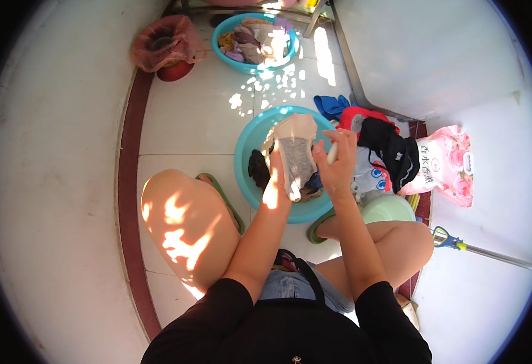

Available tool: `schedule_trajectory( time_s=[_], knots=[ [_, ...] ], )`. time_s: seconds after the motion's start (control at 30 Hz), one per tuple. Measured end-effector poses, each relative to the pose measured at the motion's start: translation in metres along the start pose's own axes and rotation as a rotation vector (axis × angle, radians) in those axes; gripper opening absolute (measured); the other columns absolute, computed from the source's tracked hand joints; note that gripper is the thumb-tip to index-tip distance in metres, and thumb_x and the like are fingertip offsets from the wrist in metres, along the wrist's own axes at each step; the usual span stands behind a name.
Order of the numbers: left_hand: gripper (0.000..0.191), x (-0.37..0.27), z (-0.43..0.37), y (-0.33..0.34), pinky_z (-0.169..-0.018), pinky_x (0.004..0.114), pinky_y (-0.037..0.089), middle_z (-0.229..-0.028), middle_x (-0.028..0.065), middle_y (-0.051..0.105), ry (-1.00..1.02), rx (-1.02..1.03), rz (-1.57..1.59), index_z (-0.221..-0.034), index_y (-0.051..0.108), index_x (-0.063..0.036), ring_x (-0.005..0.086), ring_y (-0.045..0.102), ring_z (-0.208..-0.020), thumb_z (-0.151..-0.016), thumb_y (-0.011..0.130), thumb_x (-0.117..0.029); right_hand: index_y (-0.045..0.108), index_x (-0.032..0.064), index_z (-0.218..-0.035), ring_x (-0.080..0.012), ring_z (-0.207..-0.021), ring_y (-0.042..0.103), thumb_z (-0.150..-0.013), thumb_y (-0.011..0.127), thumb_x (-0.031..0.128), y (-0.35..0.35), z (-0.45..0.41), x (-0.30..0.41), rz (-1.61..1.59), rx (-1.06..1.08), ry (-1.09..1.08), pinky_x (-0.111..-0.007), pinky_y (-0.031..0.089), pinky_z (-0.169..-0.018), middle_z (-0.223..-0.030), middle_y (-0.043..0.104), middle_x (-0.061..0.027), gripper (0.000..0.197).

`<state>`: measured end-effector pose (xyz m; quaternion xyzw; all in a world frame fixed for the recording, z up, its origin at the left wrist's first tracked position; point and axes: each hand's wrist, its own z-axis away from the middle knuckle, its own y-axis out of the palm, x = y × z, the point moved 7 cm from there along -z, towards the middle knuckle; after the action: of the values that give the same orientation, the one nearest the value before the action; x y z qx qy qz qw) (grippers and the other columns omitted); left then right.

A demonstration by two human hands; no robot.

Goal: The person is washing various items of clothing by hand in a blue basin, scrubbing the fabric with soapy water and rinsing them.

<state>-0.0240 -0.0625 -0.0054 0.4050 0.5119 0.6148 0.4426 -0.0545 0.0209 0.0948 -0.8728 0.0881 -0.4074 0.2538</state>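
Note:
My left hand (277, 170) grips the left side of a grey and pale pink cloth garment (298, 154), held spread above a light blue plastic basin (244, 182). In my right hand (338, 159), at the garment's right side, is a small white object (333, 153), perhaps a bar of soap; the fingers partly hide it. Dark cloth (259, 169) lies in the basin on the left, and blue and brown cloths show beneath the garment. The basin stands on the tiled floor between my feet.
Another blue basin (218, 51) holds clothes. A red bag-lined bin (175, 72) stands at the upper left. Black clothing (382, 145), a blue cloth (331, 105), a pink printed bag (457, 168) and a pale green basin (389, 210) are at the right. A metal pole (498, 259) leans near my knee.

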Motion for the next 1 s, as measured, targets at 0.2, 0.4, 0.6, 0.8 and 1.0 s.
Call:
schedule_trajectory(
  time_s=[0.2,0.4,0.6,0.8,1.0],
  knots=[
    [0.054,0.019,0.001,-0.002,-0.103,0.039,0.034,-0.131,0.0089,0.043,0.084,0.195,0.147,-0.133,0.037,-0.0114,0.0267,0.043,-0.122,-0.095,0.031,-0.048,0.060,0.0108,-0.094,-0.0321,-0.108,0.047,-0.071,0.068,0.035,0.061,-0.010,0.028,0.351,0.467,-0.415,-0.051,0.034,-0.092,-0.107,0.053,-0.0089,0.034],
    [0.047,0.001,0.022,-0.016,-0.104,0.036,0.032,-0.131,0.0073,0.040,0.010,0.146,0.090,-0.131,0.038,-0.0106,0.0235,0.036,-0.125,-0.097,0.029,-0.041,0.055,0.0047,-0.107,-0.0325,-0.111,0.046,-0.081,0.058,0.028,0.044,0.019,0.079,0.054,0.441,-0.345,-0.045,0.037,-0.091,-0.117,0.048,-0.0185,0.035],
    [0.039,0.043,0.015,-0.006,-0.099,0.039,0.038,-0.126,0.0104,0.047,-0.253,-0.040,0.117,-0.127,0.042,-0.0093,0.0256,0.049,-0.115,-0.097,0.031,-0.031,0.058,0.0068,-0.094,-0.0342,-0.096,0.049,-0.071,0.064,0.022,0.039,-0.017,-0.009,0.244,0.415,0.012,-0.047,0.037,-0.084,-0.098,0.052,-0.0142,0.028],
    [0.038,0.018,0.021,-0.008,-0.104,0.042,0.032,-0.123,0.0067,0.046,-0.089,0.187,0.155,-0.125,0.041,-0.0077,0.0227,0.042,-0.120,-0.096,0.032,-0.031,0.057,0.0058,-0.092,-0.0356,-0.092,0.049,-0.070,0.062,0.020,0.032,0.014,0.056,0.079,0.408,-0.365,-0.046,0.039,-0.082,-0.096,0.054,-0.0151,0.027],
    [0.047,0.069,0.018,-0.021,-0.104,0.048,0.030,-0.120,0.0085,0.051,-0.318,-0.094,0.141,-0.128,0.042,-0.0073,0.0263,0.041,-0.123,-0.095,0.025,-0.036,0.056,0.0044,-0.089,-0.0338,-0.093,0.050,-0.069,0.058,0.020,0.020,-0.029,-0.030,0.492,0.252,0.089,-0.047,0.041,-0.080,-0.097,0.054,-0.0149,0.025]
  ],
)
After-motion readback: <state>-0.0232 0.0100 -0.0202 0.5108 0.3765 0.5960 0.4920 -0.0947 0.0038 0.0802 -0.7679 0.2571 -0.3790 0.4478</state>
